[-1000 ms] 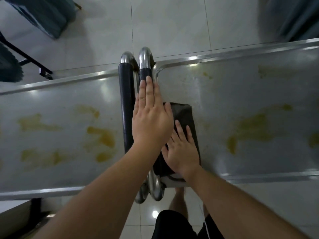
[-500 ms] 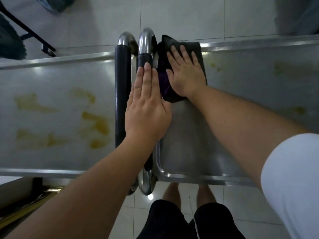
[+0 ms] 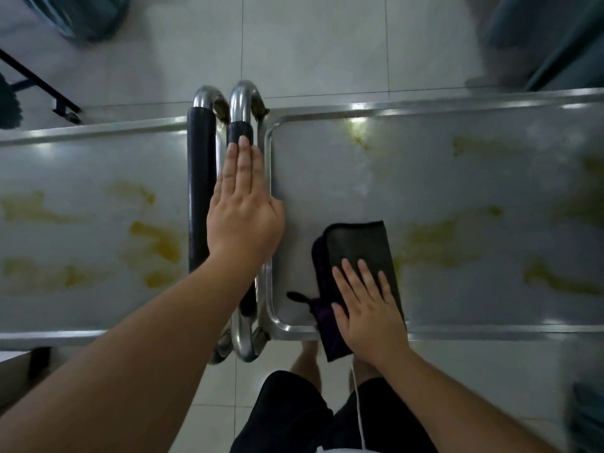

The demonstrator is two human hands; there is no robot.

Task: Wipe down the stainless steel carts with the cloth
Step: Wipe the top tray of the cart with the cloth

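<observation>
Two stainless steel carts stand end to end, handles touching in the middle. The right cart carries yellow-green smears across its top, and so does the left cart. A dark folded cloth lies near the right cart's front left corner, hanging slightly over the near rim. My right hand presses flat on the cloth's near half with straight fingers. My left hand rests flat, fingers together, on the right cart's black-padded handle.
The left cart's padded handle runs beside my left hand. White tiled floor lies beyond the carts. A black frame leg stands at the far left, blue-grey fabric at the far right. My legs are below the near rim.
My right hand dragged the cloth from the far left corner of the right cart back to the near rim, a little further right. My left hand stayed on the handle.
</observation>
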